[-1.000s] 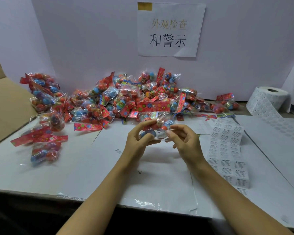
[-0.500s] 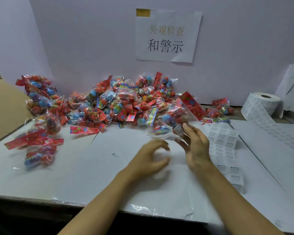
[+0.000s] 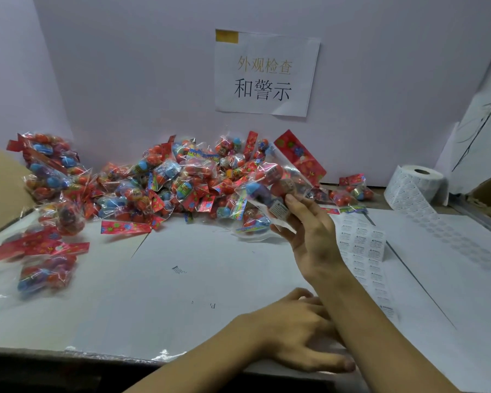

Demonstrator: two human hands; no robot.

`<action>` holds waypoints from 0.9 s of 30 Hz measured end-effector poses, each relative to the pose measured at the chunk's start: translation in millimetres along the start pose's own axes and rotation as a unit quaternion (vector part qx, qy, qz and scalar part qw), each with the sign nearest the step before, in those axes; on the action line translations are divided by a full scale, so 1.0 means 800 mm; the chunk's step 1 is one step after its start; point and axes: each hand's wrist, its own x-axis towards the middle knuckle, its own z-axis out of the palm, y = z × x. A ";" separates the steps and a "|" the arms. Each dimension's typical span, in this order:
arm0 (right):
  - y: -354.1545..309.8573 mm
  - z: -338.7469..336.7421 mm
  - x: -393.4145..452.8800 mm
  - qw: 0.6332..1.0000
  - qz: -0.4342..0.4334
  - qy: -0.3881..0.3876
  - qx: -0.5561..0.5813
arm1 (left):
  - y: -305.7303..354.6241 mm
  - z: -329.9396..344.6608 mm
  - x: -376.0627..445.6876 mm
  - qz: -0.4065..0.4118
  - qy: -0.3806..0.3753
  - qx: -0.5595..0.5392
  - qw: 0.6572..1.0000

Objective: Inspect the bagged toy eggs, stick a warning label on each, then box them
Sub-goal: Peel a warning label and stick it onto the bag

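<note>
At table centre-right we see the right hand (image 3: 313,236) raised, gripping a bag of toy eggs (image 3: 270,191) between thumb and fingers. A small white label (image 3: 278,209) sits on the bag's clear film just by the fingertips. The bag's red header card (image 3: 299,157) points up and to the right, tilted. The bag hangs just in front of the pile (image 3: 165,182) of like bags heaped against the back wall; we cannot tell if it touches the pile.

Left hand (image 3: 298,333) lies near the table's front edge, fingers spread and relaxed, grasping nothing, resting on the white paper (image 3: 182,293) under the right forearm.

Right of the hands, a label strip (image 3: 362,248) lies flat on the table, running back to a roll (image 3: 417,184) standing near the wall. Two more bags (image 3: 44,262) lie apart at far left, beside a cardboard flap (image 3: 0,191). A printed sign (image 3: 264,75) is fixed on the wall above the pile.
</note>
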 end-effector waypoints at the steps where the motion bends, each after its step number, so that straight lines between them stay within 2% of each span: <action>1: -0.007 0.001 -0.001 1.000 0.005 -0.001 -0.011 | 0.000 0.000 0.003 -0.002 0.000 0.006 1.000; 4: -0.030 -0.006 -0.003 0.997 0.033 -0.025 -0.059 | 0.000 0.001 0.012 0.005 -0.003 0.010 1.000; 6: -0.041 -0.022 -0.006 0.994 0.038 -0.026 -0.103 | -0.005 -0.003 0.013 -0.025 -0.003 -0.099 0.995; 8: -0.045 -0.045 -0.008 0.991 0.034 0.010 -0.127 | -0.018 -0.013 0.010 -0.100 0.049 -0.267 0.957; 10: -0.044 -0.075 -0.011 0.988 0.049 0.066 -0.130 | -0.034 -0.028 0.008 -0.200 0.164 -0.390 0.884; 12: -0.038 -0.106 -0.017 0.980 0.073 0.102 -0.152 | -0.051 -0.045 0.010 -0.291 0.278 -0.485 0.776; 14: -0.028 -0.127 -0.027 0.969 0.106 0.100 -0.200 | -0.072 -0.057 0.012 -0.343 0.346 -0.562 0.668; 15: -0.023 -0.134 -0.032 0.962 0.118 0.087 -0.231 | -0.080 -0.060 0.011 -0.357 0.363 -0.569 0.646; 16: -0.020 -0.138 -0.038 0.953 0.126 0.067 -0.267 | -0.087 -0.058 0.009 -0.365 0.373 -0.552 0.650; 19: -0.017 -0.146 -0.050 0.921 0.123 0.023 -0.370 | -0.101 -0.034 -0.001 -0.338 0.377 -0.478 0.717; 22: -0.035 -0.151 -0.056 0.921 0.111 0.020 -0.373 | -0.107 -0.016 -0.004 -0.296 0.295 -0.320 0.850; 23: -0.039 -0.150 -0.056 0.921 0.116 0.000 -0.373 | -0.112 -0.017 -0.010 -0.291 0.278 -0.263 0.877; 27: -0.095 -0.192 -0.084 0.897 0.141 -0.052 -0.415 | -0.118 -0.016 -0.012 -0.272 0.265 -0.233 0.895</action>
